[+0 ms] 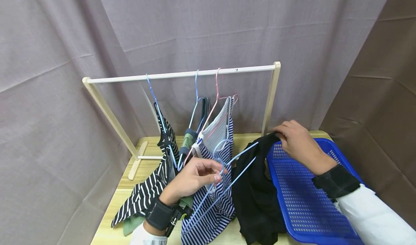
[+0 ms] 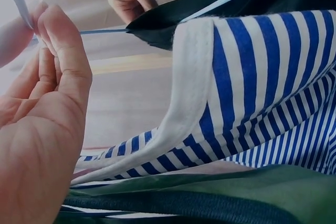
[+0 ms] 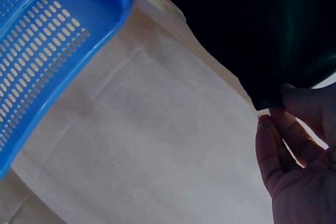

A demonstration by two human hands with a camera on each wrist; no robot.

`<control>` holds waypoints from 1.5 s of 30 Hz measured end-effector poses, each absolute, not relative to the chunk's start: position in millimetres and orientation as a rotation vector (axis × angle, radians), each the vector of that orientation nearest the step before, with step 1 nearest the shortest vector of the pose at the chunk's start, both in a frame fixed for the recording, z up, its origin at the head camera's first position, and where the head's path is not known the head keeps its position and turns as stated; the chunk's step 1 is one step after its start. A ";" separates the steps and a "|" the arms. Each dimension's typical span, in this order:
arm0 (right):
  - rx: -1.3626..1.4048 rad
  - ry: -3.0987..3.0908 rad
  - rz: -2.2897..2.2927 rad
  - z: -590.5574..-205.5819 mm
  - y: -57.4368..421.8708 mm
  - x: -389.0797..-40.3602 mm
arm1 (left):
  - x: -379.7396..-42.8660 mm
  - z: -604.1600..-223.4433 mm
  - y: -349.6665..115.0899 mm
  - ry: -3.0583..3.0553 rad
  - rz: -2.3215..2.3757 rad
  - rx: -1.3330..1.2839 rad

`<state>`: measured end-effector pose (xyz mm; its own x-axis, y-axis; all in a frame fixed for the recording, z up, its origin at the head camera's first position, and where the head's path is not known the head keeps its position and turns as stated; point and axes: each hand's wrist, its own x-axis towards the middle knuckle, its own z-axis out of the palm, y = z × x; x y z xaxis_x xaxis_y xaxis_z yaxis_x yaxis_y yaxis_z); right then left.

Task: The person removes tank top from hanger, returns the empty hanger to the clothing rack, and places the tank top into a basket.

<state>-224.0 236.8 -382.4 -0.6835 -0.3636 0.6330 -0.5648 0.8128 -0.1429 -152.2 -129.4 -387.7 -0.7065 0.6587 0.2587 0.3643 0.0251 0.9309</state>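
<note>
Between thumb and fingers my left hand [image 1: 198,175] pinches a light blue hanger [image 1: 238,176] near its hook. The hanger's far end reaches to a black garment [image 1: 256,198], which hangs down beside the basket. My right hand [image 1: 297,144] pinches a top edge of that garment; in the right wrist view the dark cloth [image 3: 252,35] is gripped at its corner by thumb and fingers. Just behind the left hand, a blue-and-white striped garment [image 1: 208,216] hangs from a pink hanger [image 1: 217,86]. In the left wrist view its white-trimmed edge [image 2: 191,72] lies close to the hand.
A blue perforated basket [image 1: 312,201] stands on the wooden table [image 1: 113,216] at the right. Across the back runs a rack with a white rail [image 1: 123,79]. A black-and-white striped garment [image 1: 146,190] and a green-and-navy garment [image 1: 188,141] hang from blue hangers there.
</note>
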 end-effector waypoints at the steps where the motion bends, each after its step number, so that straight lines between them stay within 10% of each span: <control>1: 0.673 -2.391 0.441 -383.2 238.8 -224.7 | -151.9 -387.5 -129.8 2.056 1.738 1.053; 45: 0.425 -2.492 0.489 -426.8 248.2 -173.5 | -148.0 -402.8 -139.7 2.032 1.875 0.896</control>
